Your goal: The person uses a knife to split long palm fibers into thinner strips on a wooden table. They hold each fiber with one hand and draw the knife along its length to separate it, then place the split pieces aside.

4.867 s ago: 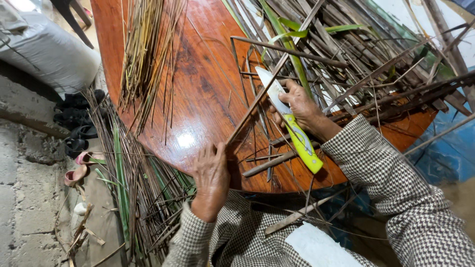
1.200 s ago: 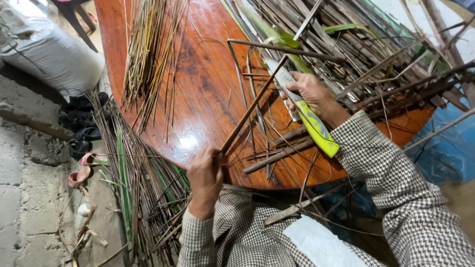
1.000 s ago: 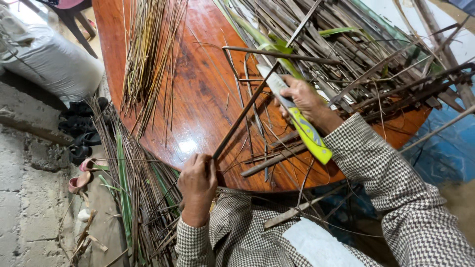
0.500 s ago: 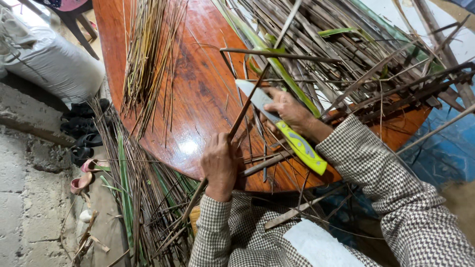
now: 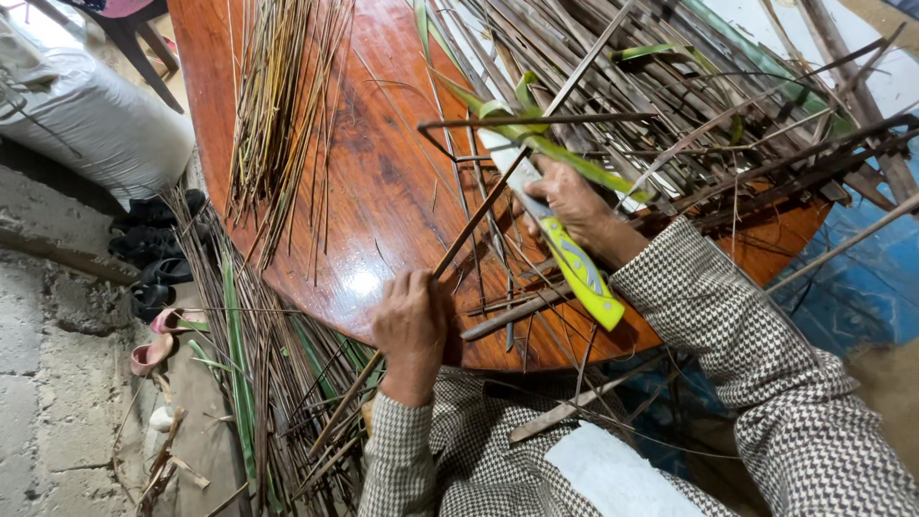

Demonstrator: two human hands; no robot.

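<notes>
A long brown stick [image 5: 479, 213] lies slantwise over the near edge of the round wooden table [image 5: 383, 182], running from about seven o'clock up toward one o'clock. The left hand [image 5: 414, 325] is clenched around the stick at the table's near rim. At two o'clock from it, the right hand [image 5: 567, 203] grips a knife with a yellow-green handle [image 5: 579, 273], its pale blade laid against the stick. A heap of dark stalks and green leaves [image 5: 708, 105] covers the table from twelve to three o'clock of the hands. At eleven o'clock a bundle of thin yellowish strips [image 5: 278, 115] lies on the wood. At nine o'clock, a filled white sack [image 5: 96, 120] rests on the floor, its contents hidden; discarded stalks [image 5: 258, 383] lie at eight o'clock.
</notes>
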